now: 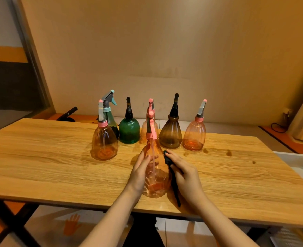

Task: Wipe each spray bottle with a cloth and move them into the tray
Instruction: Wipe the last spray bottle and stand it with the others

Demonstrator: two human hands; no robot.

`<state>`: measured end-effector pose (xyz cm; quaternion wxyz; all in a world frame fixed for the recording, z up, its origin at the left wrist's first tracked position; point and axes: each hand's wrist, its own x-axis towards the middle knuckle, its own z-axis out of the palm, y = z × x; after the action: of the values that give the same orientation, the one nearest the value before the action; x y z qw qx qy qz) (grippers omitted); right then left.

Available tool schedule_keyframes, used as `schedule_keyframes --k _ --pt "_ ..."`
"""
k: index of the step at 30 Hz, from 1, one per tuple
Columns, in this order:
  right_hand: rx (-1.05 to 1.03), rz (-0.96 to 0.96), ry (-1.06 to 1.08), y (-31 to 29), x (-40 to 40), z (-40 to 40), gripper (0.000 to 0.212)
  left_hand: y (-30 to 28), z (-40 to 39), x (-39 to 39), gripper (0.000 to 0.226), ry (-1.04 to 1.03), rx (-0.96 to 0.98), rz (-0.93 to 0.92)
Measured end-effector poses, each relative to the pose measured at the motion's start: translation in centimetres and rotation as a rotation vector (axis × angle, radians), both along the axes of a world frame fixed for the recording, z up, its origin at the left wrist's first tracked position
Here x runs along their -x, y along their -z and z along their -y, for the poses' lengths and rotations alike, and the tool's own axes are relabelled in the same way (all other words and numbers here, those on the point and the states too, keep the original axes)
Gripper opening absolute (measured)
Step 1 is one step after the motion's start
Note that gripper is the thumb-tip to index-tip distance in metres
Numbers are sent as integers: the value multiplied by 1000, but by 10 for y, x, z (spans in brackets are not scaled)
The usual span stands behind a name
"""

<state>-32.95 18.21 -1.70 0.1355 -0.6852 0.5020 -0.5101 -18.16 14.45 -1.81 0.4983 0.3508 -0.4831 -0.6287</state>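
While the left hand [140, 172] grips the pink bottle [155, 173], right hand [184, 175] fingers press a dark cloth [172, 177] against it

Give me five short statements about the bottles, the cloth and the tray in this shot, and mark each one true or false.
1. The left hand holds the pink bottle being wiped. True.
2. The right hand presses a white cloth to that bottle. False: the cloth is dark.
3. The green ribbed bottle stands in the back row on the table. True.
4. The brown bottle lies on its side. False: it stands upright.
5. Several bottles already sit in the tray. False: the visible part of the tray, at the right edge, holds none.
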Motion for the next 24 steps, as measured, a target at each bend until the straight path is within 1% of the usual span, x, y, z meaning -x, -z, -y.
schedule_keyframes --k 1,4,5,8,14,17,18,20,22,24 --pt "-13 26 -3 0 0 0 56 -1 0 -2 39 13 -9 -14" --pt "-28 66 -3 -1 -1 1 53 1 1 -6 58 28 -41 -26" --pt "-32 81 -4 -1 -1 1 52 0 1 -6 58 39 -37 -14" --pt "-26 107 -3 -2 -3 1 53 -3 0 -2 45 65 -45 12" --pt "-3 170 39 -3 6 1 60 -4 1 -3 46 80 -65 17" --pt "43 170 98 -8 16 1 61 -6 3 -6 53 92 -81 38" --pt "81 148 121 -12 20 1 60 -7 4 -7 55 98 -72 60" --pt "207 63 163 -26 27 3 51 -12 6 -6 58 102 -58 107" --pt "358 -104 201 -44 32 6 44 -19 6 -4 62 65 -12 200" --pt "449 -283 218 -65 32 13 41 -25 6 0 74 17 66 335"
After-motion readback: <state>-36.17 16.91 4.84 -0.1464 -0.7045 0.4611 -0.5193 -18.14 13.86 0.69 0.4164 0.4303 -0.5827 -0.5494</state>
